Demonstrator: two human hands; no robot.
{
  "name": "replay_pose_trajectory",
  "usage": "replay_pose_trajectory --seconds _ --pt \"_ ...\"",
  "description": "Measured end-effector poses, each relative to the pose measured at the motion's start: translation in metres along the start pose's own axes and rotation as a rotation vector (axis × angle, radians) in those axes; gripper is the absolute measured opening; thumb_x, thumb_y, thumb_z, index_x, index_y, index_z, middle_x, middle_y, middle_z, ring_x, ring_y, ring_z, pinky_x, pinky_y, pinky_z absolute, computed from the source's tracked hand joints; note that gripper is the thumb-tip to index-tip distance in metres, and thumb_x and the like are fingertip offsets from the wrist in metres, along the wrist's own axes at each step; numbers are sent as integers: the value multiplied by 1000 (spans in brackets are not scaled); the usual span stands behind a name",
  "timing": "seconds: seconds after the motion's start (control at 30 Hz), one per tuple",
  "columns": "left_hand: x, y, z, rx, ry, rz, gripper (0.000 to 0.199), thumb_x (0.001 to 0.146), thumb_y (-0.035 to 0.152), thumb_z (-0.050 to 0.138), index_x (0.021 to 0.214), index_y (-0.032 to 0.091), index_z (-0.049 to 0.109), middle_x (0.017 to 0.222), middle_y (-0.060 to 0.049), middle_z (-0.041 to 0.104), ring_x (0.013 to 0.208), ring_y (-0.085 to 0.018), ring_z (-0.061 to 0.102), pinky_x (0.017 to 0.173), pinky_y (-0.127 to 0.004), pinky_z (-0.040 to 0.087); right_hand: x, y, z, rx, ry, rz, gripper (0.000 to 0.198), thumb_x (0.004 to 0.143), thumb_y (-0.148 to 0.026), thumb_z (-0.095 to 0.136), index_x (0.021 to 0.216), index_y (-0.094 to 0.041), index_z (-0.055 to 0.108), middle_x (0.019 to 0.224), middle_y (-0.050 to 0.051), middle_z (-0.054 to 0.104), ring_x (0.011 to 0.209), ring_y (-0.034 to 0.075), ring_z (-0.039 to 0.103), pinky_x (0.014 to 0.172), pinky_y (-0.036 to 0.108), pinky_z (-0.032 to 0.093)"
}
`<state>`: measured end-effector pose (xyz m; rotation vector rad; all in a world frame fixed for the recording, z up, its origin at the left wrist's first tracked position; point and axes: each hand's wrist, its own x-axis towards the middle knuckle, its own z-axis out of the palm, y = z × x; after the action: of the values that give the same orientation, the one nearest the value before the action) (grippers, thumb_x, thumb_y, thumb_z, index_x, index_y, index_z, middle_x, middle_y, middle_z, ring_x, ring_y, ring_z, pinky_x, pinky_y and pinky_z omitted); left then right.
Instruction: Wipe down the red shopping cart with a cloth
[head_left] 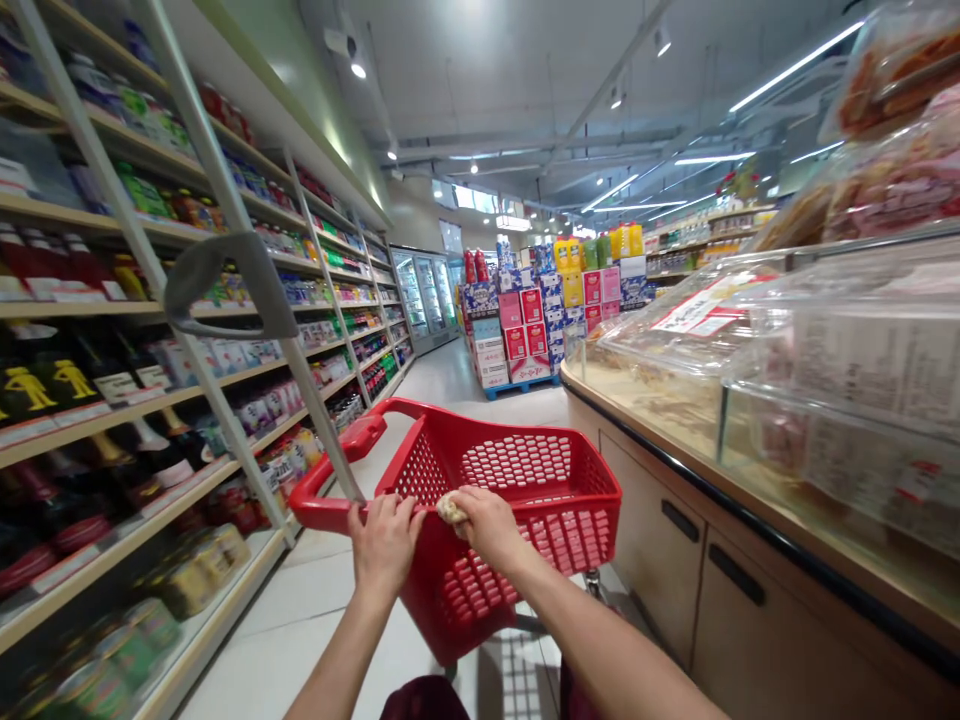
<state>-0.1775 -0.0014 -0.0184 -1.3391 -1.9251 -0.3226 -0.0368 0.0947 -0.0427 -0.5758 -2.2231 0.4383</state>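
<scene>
A red plastic wheeled shopping basket (540, 520) with slotted walls stands in front of me, tilted in view. Its long metal pull handle with a grey grip (229, 290) rises to the left. My left hand (382, 545) rests on the near side of the basket, fingers curled over its red rim. A crumpled, pale, patterned cloth (451, 508) is pinched in my right hand (484, 525), against the same rim. Its exact kind is hard to make out. Inside the basket I see only the red slotted walls; part of the floor is hidden.
Tall shelves (187, 380) of bottles, cans and cartons run along the left. A counter (675, 450) with clear-packed food stands close on the right. Ahead, stacked boxes (525, 320) sit on a blue pallet (517, 387). Glass-door fridges (424, 290) stand farther back.
</scene>
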Motion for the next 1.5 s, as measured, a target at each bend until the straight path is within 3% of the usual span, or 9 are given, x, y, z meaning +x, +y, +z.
replay_pose_trajectory --seconds 0.27,0.47,0.57,0.8,0.9,1.03,1.13,1.3,1.5 --pt "-5 7 2 9 44 -56 26 82 32 39 91 23 61 99 -7 62 100 -23 49 97 -50 20 -65 93 -55 -418 258 332 34 75 -11 42 101 -25 61 110 8 56 96 23 50 78 37 39" --pt "-8 14 9 -33 26 -1 26 80 26 41 96 16 59 102 -10 61 104 -24 49 98 -45 26 -43 59 -5 -290 181 60 47 69 -12 48 114 -24 53 122 9 48 112 24 44 92 41 35" --pt "-9 11 15 -55 66 -8 27 80 27 41 97 15 58 102 -11 61 105 -24 49 98 -43 27 -44 67 -3 -276 151 29 46 69 -10 46 110 -26 56 117 7 53 107 22 49 90 38 38" --pt "-2 15 0 -49 -11 -28 27 81 29 38 87 16 60 87 -9 61 91 -23 52 94 -44 29 -83 150 -67 -417 279 359 43 68 -7 38 102 -19 61 114 10 54 105 23 50 88 38 41" --pt "-1 23 -2 -25 -41 -26 29 82 28 35 93 19 61 89 -8 62 96 -25 50 95 -48 26 -82 138 -63 -424 315 396 40 68 -10 40 102 -18 61 116 12 52 110 25 46 89 41 40" --pt "-2 25 5 -13 -53 -20 31 82 30 36 99 24 60 97 -6 63 103 -27 46 96 -50 23 -66 102 -37 -340 245 179 40 68 -14 49 106 -22 58 121 9 49 113 26 43 92 44 37" --pt "-4 20 9 -20 -47 -3 32 81 30 37 103 24 59 101 -6 62 105 -26 45 96 -50 22 -69 111 -42 -314 246 196 34 70 -13 46 101 -22 59 118 9 52 110 24 46 91 42 38" --pt "-7 24 11 -67 -32 -43 33 82 30 36 105 23 59 102 -7 62 107 -28 44 98 -52 21 -87 153 -72 -400 335 397 32 72 -14 41 98 -16 59 113 12 53 109 24 45 91 41 38" --pt "-12 31 13 0 -55 -10 38 81 29 36 114 19 53 115 -9 57 114 -27 41 100 -50 18 -66 109 -36 -424 307 255 33 69 -30 55 101 -19 59 124 11 44 118 29 35 96 46 28"
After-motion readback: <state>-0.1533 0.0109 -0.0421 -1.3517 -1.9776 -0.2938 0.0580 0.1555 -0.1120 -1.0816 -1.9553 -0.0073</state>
